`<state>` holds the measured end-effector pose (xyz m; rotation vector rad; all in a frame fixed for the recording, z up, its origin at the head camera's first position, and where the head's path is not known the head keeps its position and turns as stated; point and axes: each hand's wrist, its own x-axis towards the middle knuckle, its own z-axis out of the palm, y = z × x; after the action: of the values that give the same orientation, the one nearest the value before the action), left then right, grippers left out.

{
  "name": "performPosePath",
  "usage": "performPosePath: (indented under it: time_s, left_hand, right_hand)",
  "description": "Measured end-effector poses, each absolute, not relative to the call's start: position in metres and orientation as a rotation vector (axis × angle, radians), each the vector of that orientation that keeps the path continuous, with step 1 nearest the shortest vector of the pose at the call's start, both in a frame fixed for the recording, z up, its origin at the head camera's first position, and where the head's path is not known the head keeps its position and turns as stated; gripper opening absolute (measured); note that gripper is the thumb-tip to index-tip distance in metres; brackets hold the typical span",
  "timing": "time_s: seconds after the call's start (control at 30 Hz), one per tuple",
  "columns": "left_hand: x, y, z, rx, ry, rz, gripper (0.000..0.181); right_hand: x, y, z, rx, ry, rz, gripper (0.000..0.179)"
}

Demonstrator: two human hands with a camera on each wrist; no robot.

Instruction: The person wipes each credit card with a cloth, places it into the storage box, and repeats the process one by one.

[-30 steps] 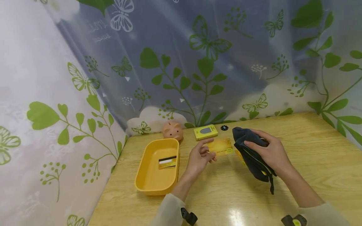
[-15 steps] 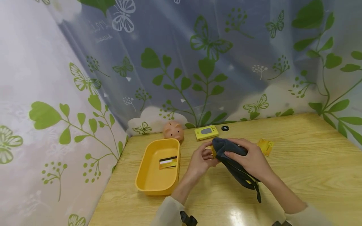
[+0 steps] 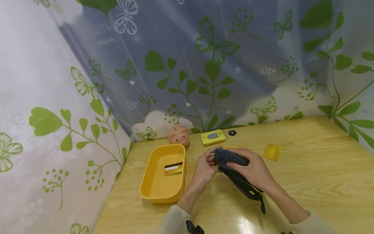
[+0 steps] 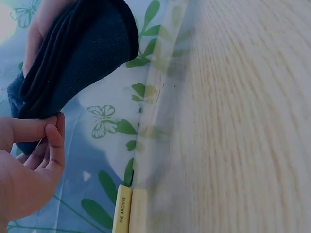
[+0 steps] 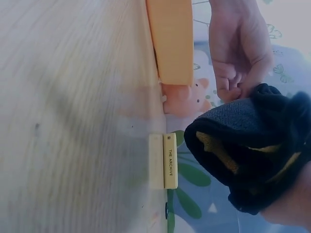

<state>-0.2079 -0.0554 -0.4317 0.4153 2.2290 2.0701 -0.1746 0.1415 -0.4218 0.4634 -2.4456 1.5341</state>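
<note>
Above the worktop (image 3: 321, 162), fingers of the left hand (image 3: 204, 166) pinch one end of the dark blue cloth pouch (image 3: 235, 178) and those of the right hand (image 3: 253, 167) grip its body, presumably because limp fabric needs support from both sides.

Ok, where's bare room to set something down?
Best is the bare table right of the flat yellow card and beyond it, out to the curtain. Left and middle are crowded: tray, piggy bank, yellow box, black disc, plus the left hand and right hand at the dark pouch.
</note>
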Motion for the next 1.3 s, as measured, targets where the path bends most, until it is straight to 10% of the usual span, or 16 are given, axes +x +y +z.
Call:
performPosePath:
  time_s: [1.3]
  left_hand:
    - [-0.208,-0.068,-0.445,0.384,2.114,2.062,0.063]
  right_hand:
    - [-0.171,0.189,-0.415,0.286,-2.512,1.423,0.058]
